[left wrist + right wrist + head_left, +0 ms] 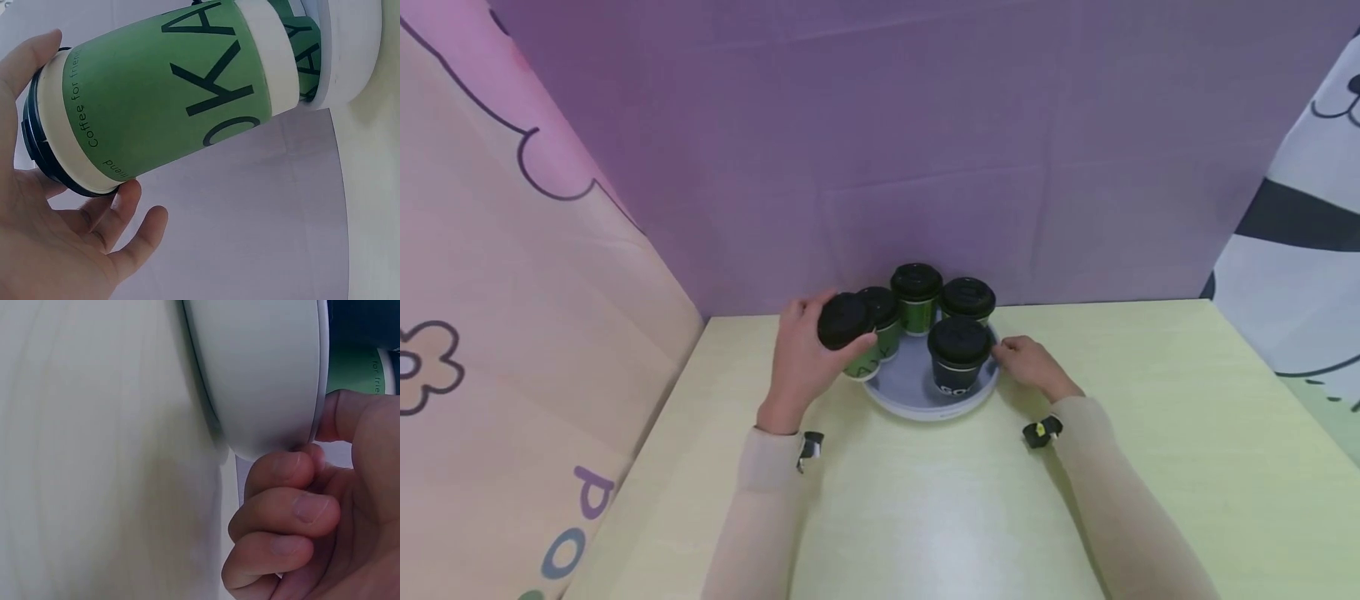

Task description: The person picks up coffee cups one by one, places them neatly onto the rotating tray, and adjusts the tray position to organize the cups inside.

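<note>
My left hand (803, 360) grips a green paper coffee cup (169, 94) by its black lid (844, 321), thumb on one side and fingers on the other. That cup leans, its white base close to the left rim of a round white tray (917, 410). On the right, my right hand (1028, 363) pinches the tray's rim between thumb and curled fingers; the right wrist view shows the tray's smooth side wall (262, 375). Among the several lidded cups on the tray is a dark cup (957, 375) at the front, near my right hand.
Behind the held cup stands another green cup (887, 340). Further back on the tray are a green cup (917, 317) and a black-lidded cup (967, 296). A purple cloth backdrop (925, 150) rises behind the pale wooden table (910, 517).
</note>
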### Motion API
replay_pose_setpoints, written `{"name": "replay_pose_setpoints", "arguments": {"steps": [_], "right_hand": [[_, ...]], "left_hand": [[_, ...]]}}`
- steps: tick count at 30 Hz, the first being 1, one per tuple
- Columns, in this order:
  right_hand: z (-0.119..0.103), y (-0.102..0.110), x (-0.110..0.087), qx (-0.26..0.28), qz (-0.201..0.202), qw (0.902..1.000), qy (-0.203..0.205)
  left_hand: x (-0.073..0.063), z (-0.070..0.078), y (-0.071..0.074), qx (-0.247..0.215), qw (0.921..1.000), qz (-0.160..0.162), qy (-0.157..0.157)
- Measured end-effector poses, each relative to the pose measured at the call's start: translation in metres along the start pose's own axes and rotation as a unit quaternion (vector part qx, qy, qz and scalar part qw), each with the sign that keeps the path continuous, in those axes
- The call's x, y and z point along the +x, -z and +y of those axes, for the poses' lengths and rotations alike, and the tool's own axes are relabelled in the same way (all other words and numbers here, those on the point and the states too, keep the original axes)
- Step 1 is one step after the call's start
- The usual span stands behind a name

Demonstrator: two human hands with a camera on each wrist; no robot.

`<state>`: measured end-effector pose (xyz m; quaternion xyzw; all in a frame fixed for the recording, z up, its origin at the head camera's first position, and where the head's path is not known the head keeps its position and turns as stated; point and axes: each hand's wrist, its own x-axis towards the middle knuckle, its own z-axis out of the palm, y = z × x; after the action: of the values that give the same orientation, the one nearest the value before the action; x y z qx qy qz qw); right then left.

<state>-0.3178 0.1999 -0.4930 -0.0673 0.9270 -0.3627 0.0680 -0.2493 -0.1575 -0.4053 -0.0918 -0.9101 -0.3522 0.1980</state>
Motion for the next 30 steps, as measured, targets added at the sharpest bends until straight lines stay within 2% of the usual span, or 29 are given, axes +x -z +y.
{"name": "replay_pose_setpoints", "arguments": {"steps": [17, 30], "right_hand": [[-0.004, 0.004, -0.004, -0.005, -0.011, 0.9999, -0.009], [-0.007, 0.006, -0.004, 0.000, -0.021, 0.9996, -0.021]], "left_hand": [[-0.001, 0.008, -0.010, 0.003, 0.9986, -0.008, -0.053], [-0.004, 0.013, -0.017, 0.018, 0.9980, -0.040, -0.046]]}}
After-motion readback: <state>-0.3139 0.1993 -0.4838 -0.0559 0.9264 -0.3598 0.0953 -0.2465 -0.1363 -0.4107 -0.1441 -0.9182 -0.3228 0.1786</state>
